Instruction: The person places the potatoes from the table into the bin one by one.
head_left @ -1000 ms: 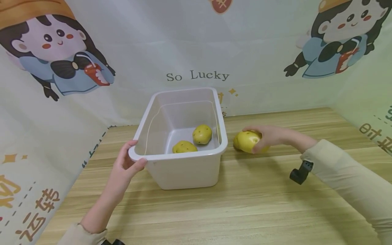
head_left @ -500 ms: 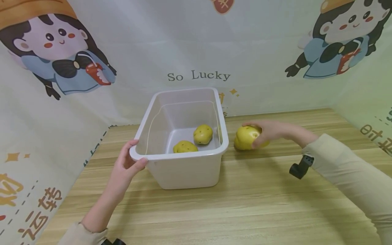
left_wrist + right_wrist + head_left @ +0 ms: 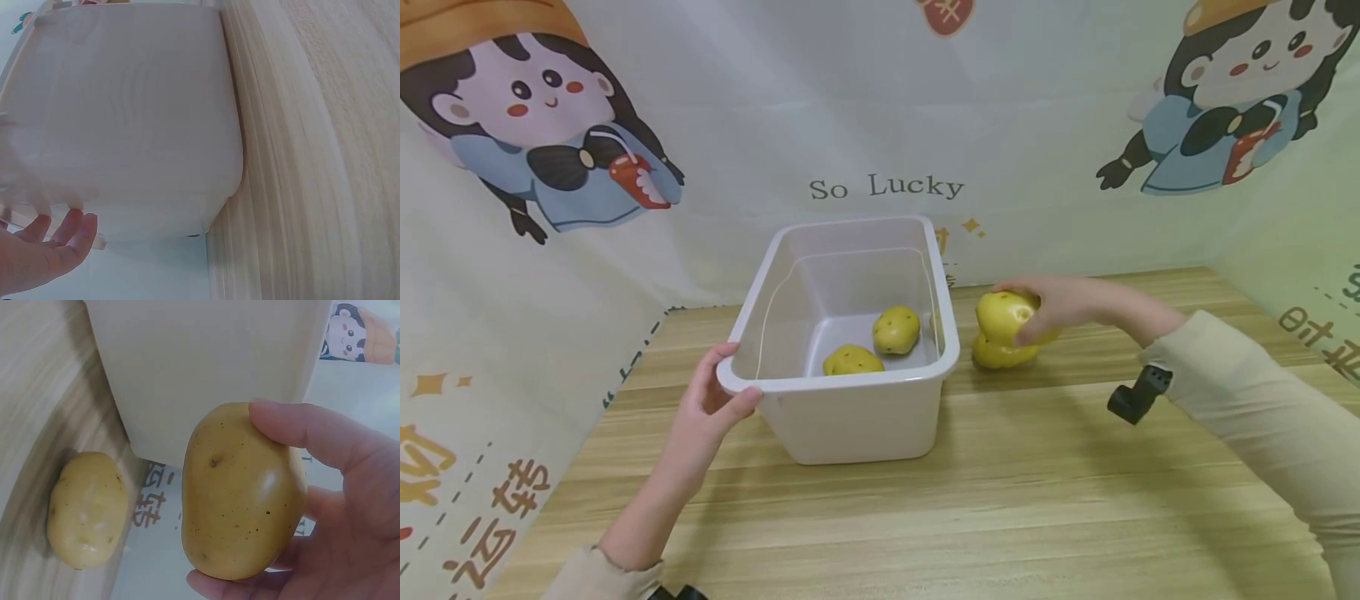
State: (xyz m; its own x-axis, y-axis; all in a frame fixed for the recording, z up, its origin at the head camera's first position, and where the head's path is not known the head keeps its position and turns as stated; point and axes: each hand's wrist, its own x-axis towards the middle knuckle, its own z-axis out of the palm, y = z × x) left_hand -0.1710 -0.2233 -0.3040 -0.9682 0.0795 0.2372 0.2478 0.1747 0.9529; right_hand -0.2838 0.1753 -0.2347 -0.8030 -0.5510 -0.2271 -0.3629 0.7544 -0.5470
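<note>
A yellow potato [image 3: 240,494] is held between the thumb and fingers of my right hand [image 3: 1060,308], to the right of the bin. It hangs over a second potato [image 3: 87,509] that lies on the wooden table, and in the head view it partly covers that one. My left hand [image 3: 711,404] grips the near left corner of the white plastic bin [image 3: 857,421], thumb on the front rim and fingers at the side. Inside the bin rest two more potatoes, one rear right [image 3: 896,329] and one nearer the front [image 3: 852,360], whose lower part the front wall hides.
The wooden table [image 3: 1000,508] runs up to a printed cloth backdrop [image 3: 880,108] with cartoon figures, which also hangs at both sides. A small black camera [image 3: 1138,396] sits on the right wrist, below the sleeve.
My right hand has lifted its potato upward off the table, bringing the second potato beneath into view. The left hand and the bin have stayed in place.
</note>
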